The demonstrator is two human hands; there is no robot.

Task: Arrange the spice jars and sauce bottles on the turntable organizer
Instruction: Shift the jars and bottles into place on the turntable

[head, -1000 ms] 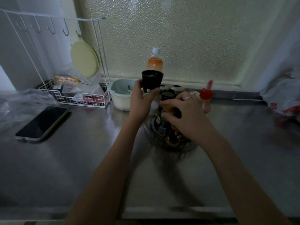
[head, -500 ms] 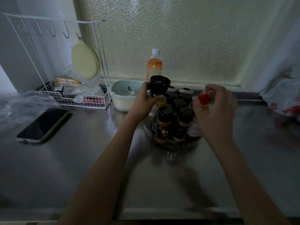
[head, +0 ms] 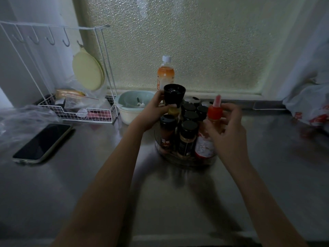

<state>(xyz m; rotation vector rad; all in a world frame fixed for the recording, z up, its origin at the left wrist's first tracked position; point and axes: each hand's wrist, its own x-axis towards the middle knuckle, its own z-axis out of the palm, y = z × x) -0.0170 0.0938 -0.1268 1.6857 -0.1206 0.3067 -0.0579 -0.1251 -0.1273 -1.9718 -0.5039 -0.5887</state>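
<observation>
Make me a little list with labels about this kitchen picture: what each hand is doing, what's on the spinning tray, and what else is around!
left hand: grips the tall bottle with the big black cap at the turntable's back left
right hand: holds the red-capped sauce bottle at the turntable's right side
turntable organizer: clear and round, on the steel counter, crowded with black-lidded spice jars
behind: mint bowl, orange drink bottle
left: phone, white wire rack

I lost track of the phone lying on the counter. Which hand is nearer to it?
Left. The left hand grips a black-topped grinder at the turntable, right of the phone. The right hand holds the red-capped bottle, farther right.
</observation>
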